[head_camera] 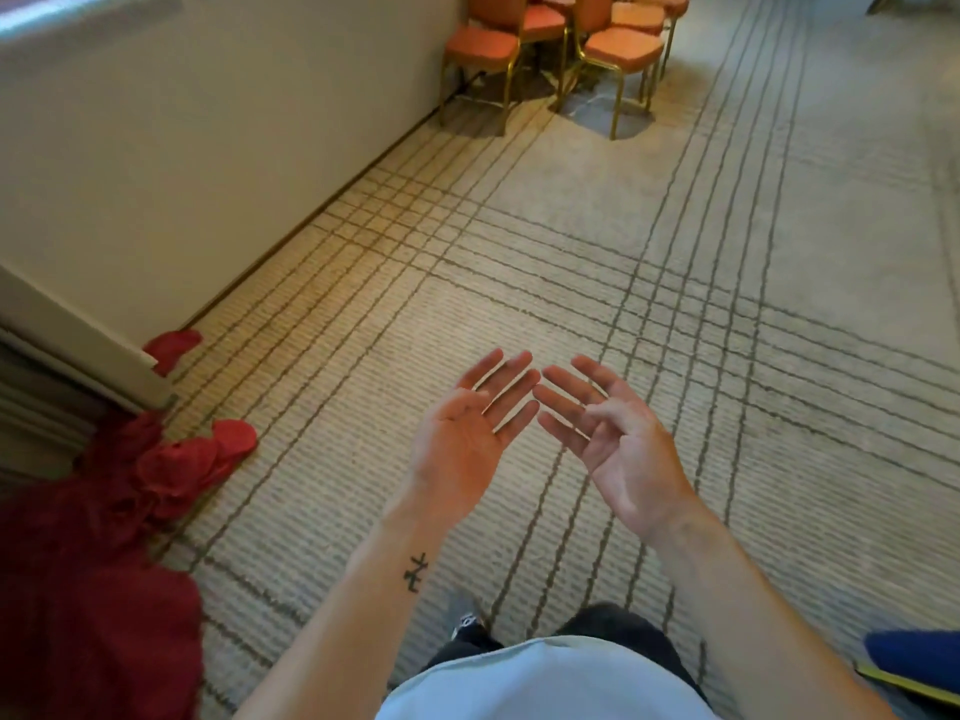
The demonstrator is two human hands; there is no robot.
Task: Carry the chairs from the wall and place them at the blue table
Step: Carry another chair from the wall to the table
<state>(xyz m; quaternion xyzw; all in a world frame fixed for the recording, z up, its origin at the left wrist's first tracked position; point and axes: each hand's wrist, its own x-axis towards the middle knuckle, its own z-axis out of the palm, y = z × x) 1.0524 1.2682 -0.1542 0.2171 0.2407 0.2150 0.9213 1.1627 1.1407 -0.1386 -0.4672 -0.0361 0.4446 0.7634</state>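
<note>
The chairs [561,39] you are after stand clustered at the far end of the room, orange padded seats on gold metal legs, packed tightly together where the wall [208,148] meets the carpet [519,252]; they are parked out of the walkway, so you will have to peel them off the group from the outside in. The two nearest seats, the left front chair [483,44] and the right front chair [623,49], face outward and look the easiest to lift first. Between you and them lies a long open run of striped carpet. Your left hand [467,433] and right hand [618,444] are held out in front of you, palms up, fingers spread and relaxed, fingertips nearly meeting, and neither one grips anything, so no chair is being carried at this moment; both hands are well apart from the chairs. Judging by this, the fetching step has not yet begun for the next chair. At your lower right a blue corner [914,662] pokes into view, probably the edge of the counter where the chairs belong, just beside you. On your left a heap of red cloth [78,563] spills onto the carpet by the wall's corner, so mind your feet there
</note>
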